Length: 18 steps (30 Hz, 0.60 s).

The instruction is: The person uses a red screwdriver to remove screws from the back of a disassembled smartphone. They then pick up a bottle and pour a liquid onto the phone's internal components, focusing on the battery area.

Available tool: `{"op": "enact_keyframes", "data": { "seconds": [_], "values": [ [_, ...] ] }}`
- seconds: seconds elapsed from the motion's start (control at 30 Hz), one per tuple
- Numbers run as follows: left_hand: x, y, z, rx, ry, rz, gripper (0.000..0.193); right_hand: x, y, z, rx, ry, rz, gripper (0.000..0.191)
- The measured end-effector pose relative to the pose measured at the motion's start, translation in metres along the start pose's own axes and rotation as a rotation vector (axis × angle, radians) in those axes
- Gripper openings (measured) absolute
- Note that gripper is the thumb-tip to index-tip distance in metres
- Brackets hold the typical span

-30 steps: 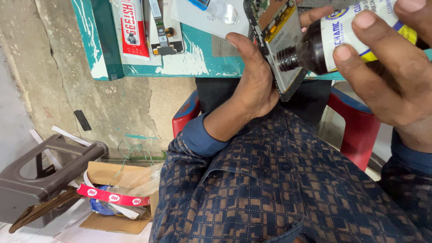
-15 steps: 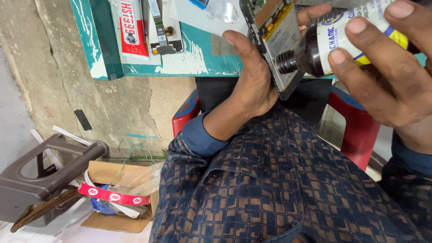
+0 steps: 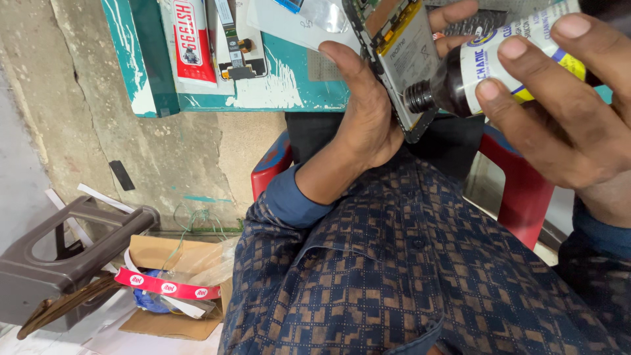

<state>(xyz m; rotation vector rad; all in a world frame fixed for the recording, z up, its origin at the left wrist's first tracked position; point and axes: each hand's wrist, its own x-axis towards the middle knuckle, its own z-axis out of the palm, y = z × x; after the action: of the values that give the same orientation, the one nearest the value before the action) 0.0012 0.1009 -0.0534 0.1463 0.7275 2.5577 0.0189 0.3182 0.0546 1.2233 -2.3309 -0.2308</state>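
- The left hand (image 3: 365, 112) wraps around an opened phone (image 3: 401, 66), thumb along its near edge and fingertips curled over the far edge; this grip pinches the phone so that its bare inside faces the bottle.
- The phone is tilted on edge above the lap, just in front of the teal bench (image 3: 276, 85), probably to keep any liquid away from the parts lying there.
- The right hand (image 3: 559, 112) closes around a dark bottle (image 3: 486, 59) with a white label, fingers pressed over the label.
- The bottle lies nearly level, its open neck touching or just beside the phone's lower part, which would suit a slow, small pour.
- On the bench lie a red tube (image 3: 192, 43) and a thin strip-shaped part (image 3: 230, 39), well apart from both hands.
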Motion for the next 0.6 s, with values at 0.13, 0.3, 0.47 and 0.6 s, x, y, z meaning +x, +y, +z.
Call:
{"op": "enact_keyframes", "data": {
  "seconds": [0.13, 0.3, 0.47, 0.6],
  "values": [
    [0.0, -0.001, -0.002, -0.019, 0.005, 0.002, 0.109, 0.003, -0.002, -0.003, 0.034, -0.004, 0.022, 0.026],
    [0.001, -0.002, -0.001, 0.025, 0.03, 0.03, 0.111, 0.006, -0.008, -0.018, 0.052, -0.124, 0.077, 0.028],
    [0.007, 0.005, 0.01, 0.003, 0.043, 0.034, 0.114, 0.004, 0.001, -0.01, -0.105, 0.018, 0.033, 0.021],
    [0.011, 0.013, 0.021, 0.041, 0.083, 0.018, 0.121, -0.001, 0.0, -0.011, -0.122, 0.004, 0.041, 0.02]
  ]
}}
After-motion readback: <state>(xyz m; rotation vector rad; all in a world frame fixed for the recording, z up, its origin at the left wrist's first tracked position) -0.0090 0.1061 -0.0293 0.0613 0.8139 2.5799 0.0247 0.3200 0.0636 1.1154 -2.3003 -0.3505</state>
